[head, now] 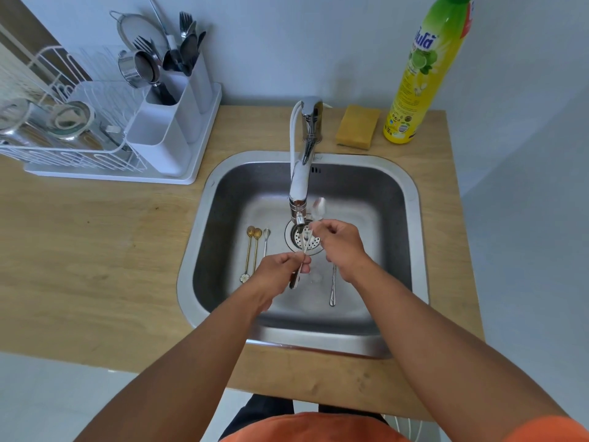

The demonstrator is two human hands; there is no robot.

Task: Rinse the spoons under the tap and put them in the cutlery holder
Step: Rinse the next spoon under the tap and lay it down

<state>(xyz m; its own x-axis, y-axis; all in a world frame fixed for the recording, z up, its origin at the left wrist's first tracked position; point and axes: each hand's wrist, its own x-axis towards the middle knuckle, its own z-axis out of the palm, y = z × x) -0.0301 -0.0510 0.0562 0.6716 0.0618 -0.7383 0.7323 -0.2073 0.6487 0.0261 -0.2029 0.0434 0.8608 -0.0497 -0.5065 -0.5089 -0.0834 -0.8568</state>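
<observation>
Over the steel sink (204, 218), both hands work a silver spoon (318, 207) just under the tap spout (299, 199). My left hand (280, 269) grips the spoon's handle end. My right hand (341, 244) pinches the handle nearer the blurred bowl. On the sink floor to the left lie two gold spoons (251, 247) and a small silver spoon (265, 240). Another silver spoon (333, 288) lies below my right hand. The white cutlery holder (165, 135) stands at the back left, with several utensils in its rear compartments.
A white wire dish rack (63, 122) with glass jars sits beside the holder on a white tray. A yellow sponge (358, 130) and a tall dish soap bottle (420, 74) stand behind the sink on the wooden counter (95, 250). The drain strainer (306, 240) is below the spout.
</observation>
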